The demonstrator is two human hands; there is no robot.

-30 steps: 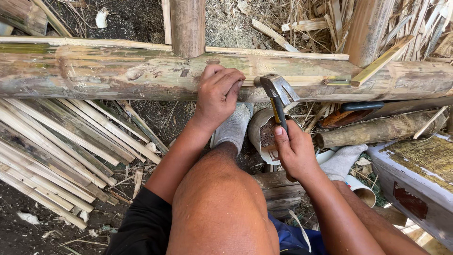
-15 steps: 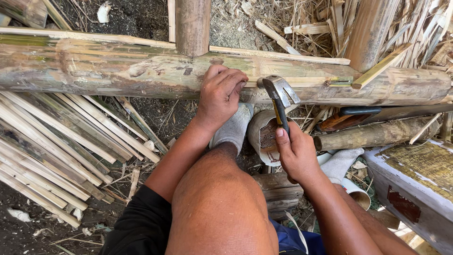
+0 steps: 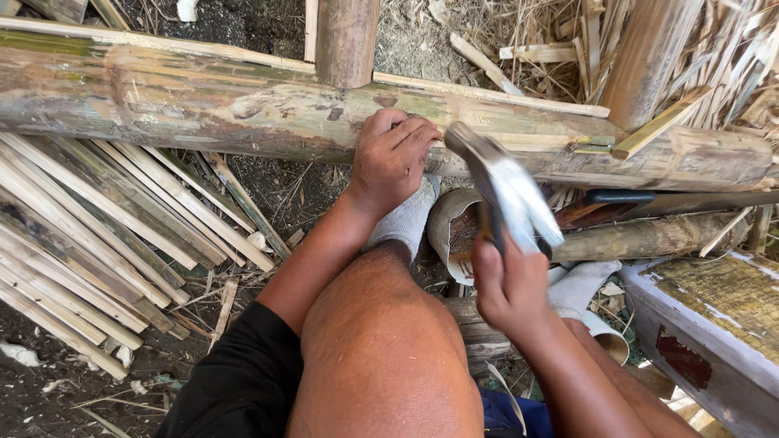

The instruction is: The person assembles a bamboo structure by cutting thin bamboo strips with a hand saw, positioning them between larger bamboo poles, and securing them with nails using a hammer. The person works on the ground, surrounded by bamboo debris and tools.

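- Head view: left hand [image 3: 393,158] lies palm-down on the thick horizontal bamboo pole [image 3: 203,105], fingers curled over its top — looks like it pins the pole steady, fingertips just left of the tool head.
- Right hand [image 3: 511,292] wrapped tight round the handle of a hammer [image 3: 507,191]; head blurred, raised just above the pole's near face, right beside the left fingers.
- Upright bamboo post [image 3: 347,36] meets the pole at its far side.
- Split bamboo strips [image 3: 89,235] are stacked on the ground, left — within arm's reach.
- Sock-clad foot [image 3: 406,219] is planted under the pole, a brace by the look of it.
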